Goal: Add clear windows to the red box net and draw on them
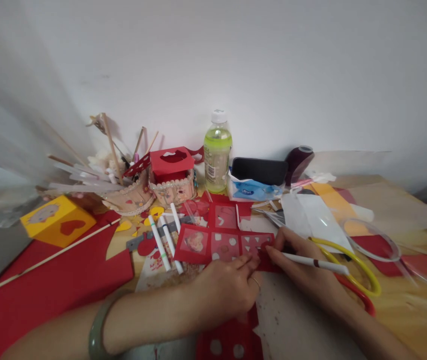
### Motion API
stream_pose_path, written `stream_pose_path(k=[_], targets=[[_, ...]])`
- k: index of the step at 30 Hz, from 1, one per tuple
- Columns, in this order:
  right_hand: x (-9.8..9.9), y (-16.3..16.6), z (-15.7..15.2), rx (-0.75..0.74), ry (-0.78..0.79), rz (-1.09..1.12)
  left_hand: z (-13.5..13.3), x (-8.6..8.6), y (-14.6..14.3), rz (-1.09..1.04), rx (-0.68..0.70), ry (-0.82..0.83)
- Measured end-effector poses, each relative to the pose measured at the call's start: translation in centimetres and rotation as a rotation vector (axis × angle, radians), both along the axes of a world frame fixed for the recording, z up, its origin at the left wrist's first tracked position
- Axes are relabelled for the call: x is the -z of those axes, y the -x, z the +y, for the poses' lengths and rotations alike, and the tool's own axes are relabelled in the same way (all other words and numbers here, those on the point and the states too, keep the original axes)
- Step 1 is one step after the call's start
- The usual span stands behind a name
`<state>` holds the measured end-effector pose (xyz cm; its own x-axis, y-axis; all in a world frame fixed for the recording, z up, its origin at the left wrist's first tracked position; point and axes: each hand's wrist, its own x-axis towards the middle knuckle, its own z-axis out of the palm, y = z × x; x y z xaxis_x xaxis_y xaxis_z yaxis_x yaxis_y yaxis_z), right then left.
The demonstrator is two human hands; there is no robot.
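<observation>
A red paper cut-out (194,259), shaped like an unfolded box with small windows and white shapes, lies across the middle of the table. My left hand (228,287) rests on it with fingers stretched out, wearing a ring and, on its wrist, a green bangle (98,325). In my right hand (307,267) is a white marker pen (318,263) with a dark red band, its tip close to the right-hand panel. My fingers partly hide that tip. Just left of the cut-out lie several white markers (159,243) with coloured bands.
Yellow-and-red-handled scissors (367,277) lie beside my right hand. Behind stand a drink bottle (218,155), a phone (260,171) against a tissue pack (254,190), and a red paper box (171,162). A yellow box (57,220) and red card (74,280) are at left.
</observation>
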<state>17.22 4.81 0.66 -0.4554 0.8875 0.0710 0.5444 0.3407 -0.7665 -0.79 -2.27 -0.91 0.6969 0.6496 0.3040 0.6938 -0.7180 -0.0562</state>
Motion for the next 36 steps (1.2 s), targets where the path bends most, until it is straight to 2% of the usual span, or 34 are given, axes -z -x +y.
stream_pose_path(k=[13,21,28,36], targets=[[0.52,-0.18,0.09,0.005,0.016,-0.008,0.01,-0.12,0.02,0.023,0.012,0.038],[0.34,0.03,0.09,0.034,0.005,-0.007,0.03,0.4,-0.04,0.006,0.014,-0.009],[0.52,-0.04,0.05,0.024,0.008,-0.011,0.01,0.11,0.02,0.003,0.01,0.021],[0.72,-0.27,0.13,0.028,-0.012,-0.007,0.01,0.04,0.03,-0.001,0.017,-0.018]])
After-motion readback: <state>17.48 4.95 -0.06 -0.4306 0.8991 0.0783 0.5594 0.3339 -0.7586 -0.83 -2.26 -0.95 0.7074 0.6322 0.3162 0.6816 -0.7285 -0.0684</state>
